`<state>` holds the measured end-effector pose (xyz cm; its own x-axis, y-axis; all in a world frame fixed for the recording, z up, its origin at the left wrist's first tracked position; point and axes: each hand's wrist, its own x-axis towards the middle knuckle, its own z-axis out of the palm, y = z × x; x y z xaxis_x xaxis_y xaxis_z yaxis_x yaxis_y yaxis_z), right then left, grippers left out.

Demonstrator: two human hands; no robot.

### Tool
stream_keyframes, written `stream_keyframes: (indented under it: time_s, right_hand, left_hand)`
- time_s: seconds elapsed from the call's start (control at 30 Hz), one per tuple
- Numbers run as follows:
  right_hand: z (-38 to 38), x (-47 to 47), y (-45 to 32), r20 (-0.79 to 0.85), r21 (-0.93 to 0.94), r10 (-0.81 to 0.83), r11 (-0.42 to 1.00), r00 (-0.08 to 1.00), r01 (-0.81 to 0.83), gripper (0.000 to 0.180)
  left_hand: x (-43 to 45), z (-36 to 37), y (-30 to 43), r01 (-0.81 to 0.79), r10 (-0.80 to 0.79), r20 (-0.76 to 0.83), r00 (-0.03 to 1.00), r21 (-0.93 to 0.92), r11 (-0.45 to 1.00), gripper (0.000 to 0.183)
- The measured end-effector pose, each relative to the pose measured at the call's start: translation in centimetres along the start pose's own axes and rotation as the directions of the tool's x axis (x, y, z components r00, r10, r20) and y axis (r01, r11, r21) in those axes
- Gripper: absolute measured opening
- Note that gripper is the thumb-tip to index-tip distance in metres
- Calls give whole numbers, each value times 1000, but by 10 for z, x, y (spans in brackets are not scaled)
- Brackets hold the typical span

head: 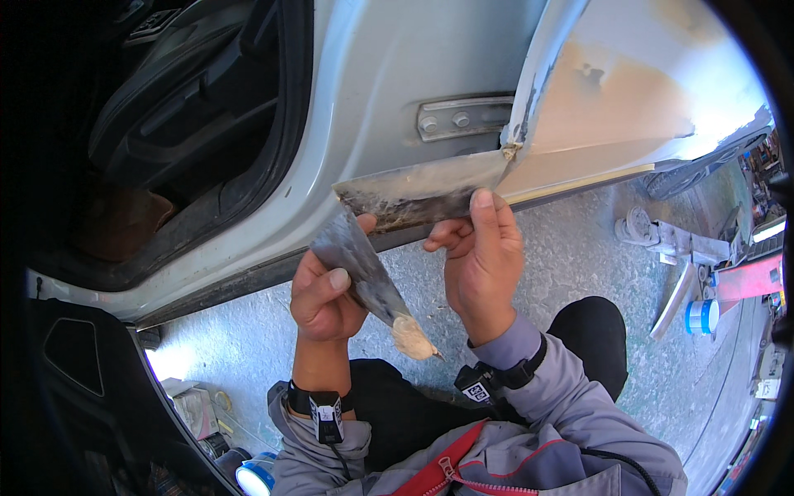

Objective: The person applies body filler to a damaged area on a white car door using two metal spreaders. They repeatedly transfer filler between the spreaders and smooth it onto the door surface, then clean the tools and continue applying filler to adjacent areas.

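Pinched in my left hand (325,297) is a thin metal putty spreader (375,276), tilted down to the right. A lump of beige body filler (412,338) sits on its lower end. My right hand (487,257) grips a second, wider spreader blade (422,189), smeared with dark and pale residue. This blade's far right corner lies at a small dab of filler (511,150) by the lower edge of the car's outer panel (583,133); whether it touches is unclear. The two blades come close together near the left one's top.
The white car's sill (248,266) and a bolted hinge bracket (465,118) lie beyond my hands. An open door (80,366) stands at left. On the concrete floor (558,248) are a blue-and-white can (702,317) and another can (255,476).
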<state>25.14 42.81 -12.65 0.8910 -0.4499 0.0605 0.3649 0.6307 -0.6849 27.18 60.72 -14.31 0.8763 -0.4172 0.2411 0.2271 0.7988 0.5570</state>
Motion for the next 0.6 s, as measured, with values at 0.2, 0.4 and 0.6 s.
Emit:
stream_keyframes:
  time_s: [0.2,0.4,0.6]
  right_hand:
    - [1,-1,-5,-10,-45,-7,999,1000,7,28]
    - [6,-1,-6,-52,-16,-27,1000,998,26,29]
    - [9,0,-4,-39,6,-29,1000,999,29,29]
  left_hand:
    - [3,-1,0,27,-25,55,998,-37,999,64]
    - [2,0,-1,15,-14,20,1000,-23,1000,65]
    - [5,-4,0,-23,21,40,999,55,998,65]
